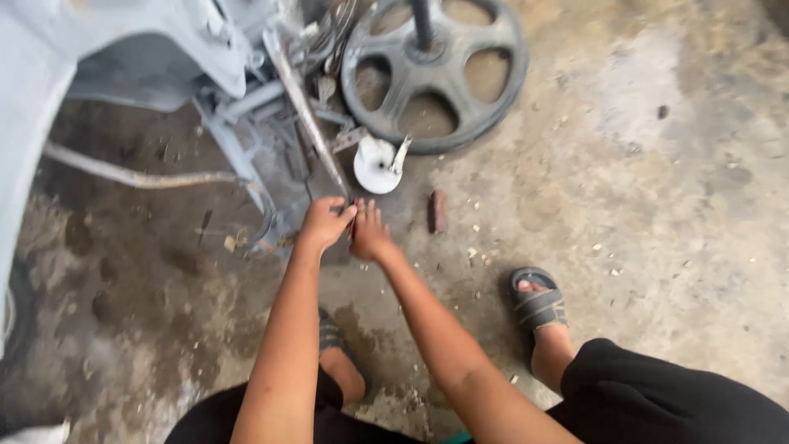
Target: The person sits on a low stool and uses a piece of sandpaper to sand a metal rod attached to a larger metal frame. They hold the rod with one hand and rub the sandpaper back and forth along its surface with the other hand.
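I am crouched over a stained concrete floor, both arms stretched forward. My left hand is curled around the lower end of a long slanted metal bar that runs down from the grey machine frame. My right hand rests right beside it with fingers together, touching the same spot near the bar's foot; what lies under the fingers is hidden. A white round metal part sits just beyond my hands. A small rusty brown block lies to the right of them.
A dark spoked wheel lies flat on the floor at the top, with a rod standing through its hub. A pale pipe runs along the left. My sandalled feet are planted below. Small stones dot the concrete.
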